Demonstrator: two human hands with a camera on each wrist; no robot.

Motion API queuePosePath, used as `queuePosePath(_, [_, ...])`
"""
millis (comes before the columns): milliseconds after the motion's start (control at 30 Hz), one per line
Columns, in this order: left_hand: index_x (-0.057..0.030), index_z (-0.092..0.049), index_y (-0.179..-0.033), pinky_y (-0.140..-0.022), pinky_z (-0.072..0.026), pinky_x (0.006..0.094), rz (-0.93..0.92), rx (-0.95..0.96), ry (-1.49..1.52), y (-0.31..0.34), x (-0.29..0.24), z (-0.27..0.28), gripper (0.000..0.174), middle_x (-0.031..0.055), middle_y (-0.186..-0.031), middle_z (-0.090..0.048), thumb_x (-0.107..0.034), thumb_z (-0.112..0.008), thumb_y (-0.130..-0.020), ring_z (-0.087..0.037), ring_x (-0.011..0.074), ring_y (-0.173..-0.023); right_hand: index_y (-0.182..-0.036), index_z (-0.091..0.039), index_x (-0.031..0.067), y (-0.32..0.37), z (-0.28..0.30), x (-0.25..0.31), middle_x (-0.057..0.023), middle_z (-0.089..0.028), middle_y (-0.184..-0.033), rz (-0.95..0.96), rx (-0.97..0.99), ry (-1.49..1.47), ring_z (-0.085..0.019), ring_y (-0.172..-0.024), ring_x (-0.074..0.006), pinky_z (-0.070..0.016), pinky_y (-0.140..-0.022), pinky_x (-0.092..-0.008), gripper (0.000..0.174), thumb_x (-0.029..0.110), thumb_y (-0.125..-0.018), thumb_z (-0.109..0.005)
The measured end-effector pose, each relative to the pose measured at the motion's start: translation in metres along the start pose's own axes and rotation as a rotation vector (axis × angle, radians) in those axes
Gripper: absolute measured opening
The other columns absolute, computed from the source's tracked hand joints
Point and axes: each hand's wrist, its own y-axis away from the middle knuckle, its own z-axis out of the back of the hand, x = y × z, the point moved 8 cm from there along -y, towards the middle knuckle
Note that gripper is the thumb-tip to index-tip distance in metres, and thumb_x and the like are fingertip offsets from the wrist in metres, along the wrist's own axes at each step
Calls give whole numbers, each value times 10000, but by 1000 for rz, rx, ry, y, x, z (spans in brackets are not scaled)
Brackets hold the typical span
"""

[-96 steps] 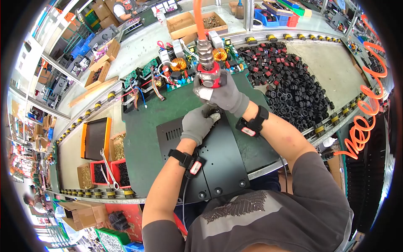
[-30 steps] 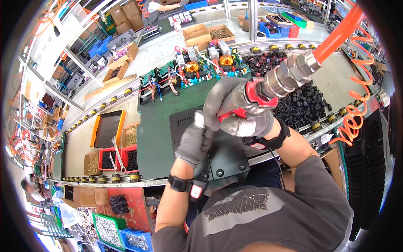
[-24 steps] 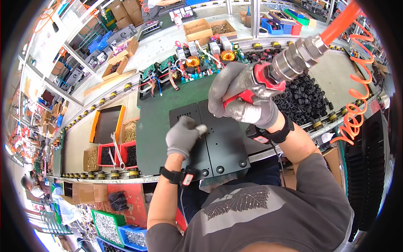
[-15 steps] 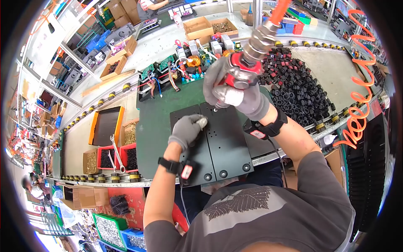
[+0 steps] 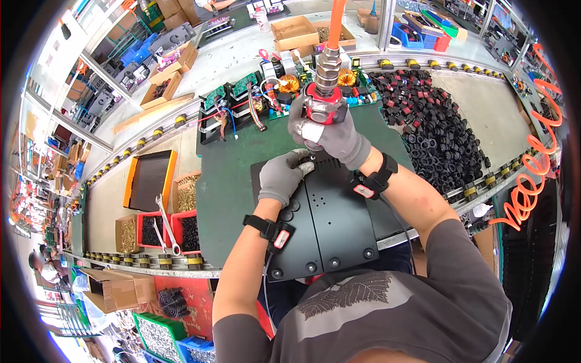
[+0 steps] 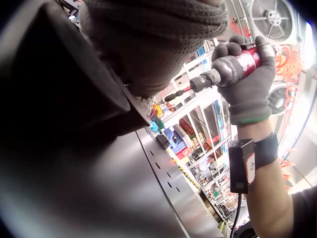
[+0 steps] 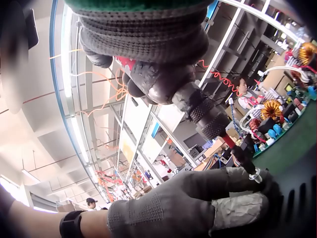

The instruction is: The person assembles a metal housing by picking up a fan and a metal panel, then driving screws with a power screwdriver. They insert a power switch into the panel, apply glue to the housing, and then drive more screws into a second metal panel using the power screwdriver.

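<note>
A black metal panel [image 5: 330, 224] with vent slots lies on the green mat [image 5: 224, 181] in front of me. My gloved right hand [image 5: 315, 130] grips a red pneumatic screwdriver [image 5: 322, 106], held upright over the panel's far edge. Its orange hose [image 5: 334, 21] rises straight up. My gloved left hand [image 5: 302, 162] rests on the panel and pinches a small silvery screw [image 7: 255, 174] at the bit's tip [image 7: 243, 157]. The left wrist view shows the screwdriver [image 6: 237, 62] in the right hand, its bit slanting down toward the panel [image 6: 148, 198].
Circuit boards with copper coils [image 5: 289, 85] sit at the mat's far edge. A heap of black and red plastic parts [image 5: 436, 133] fills the right side. Red bins with a wrench [image 5: 166, 227] and an orange-framed tray [image 5: 142, 187] are at left. A coiled orange hose [image 5: 532, 175] hangs right.
The right hand swung the screwdriver from tilted right to upright over the panel's far edge. The left hand moved up the panel to the bit's tip.
</note>
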Motion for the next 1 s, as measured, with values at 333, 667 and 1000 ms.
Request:
queuePosePath(333, [-278,-691,-1147,-749,-509,354,-4,-56,-160,-5,5,-3,409,37,-947,-721,-467,-716,-785,-678,249,-887,-973,-633,30,-10,-6,-11,-13,-679,-899,-16,-32,104,-639,-776,-78,-535,-679,-257,226,47,-778,-745])
queuePosePath(667, [-158,-696,-1111,-728,-513,350,-81,-82,-133,-9,14,-6,422,73,-894,-722,-441,-720,-799,-681,250,-841,-1004,-599,85,-23,3,-49,-4,-597,-682,-147,31,75,-515,-504,-84,-355,-411,-244,220,112,-820,-717])
queuePosePath(1000, [-27,-502,-1216,-529,-400,199,374,68,1404,67,54,32,284,98,-1005,-611,-50,-509,-933,-501,111,-669,-954,-599,59,-21,-2,-36,-33,-613,-713,-175,23,97,-577,-559,-112,-440,-473,-247,194,76,-796,-710])
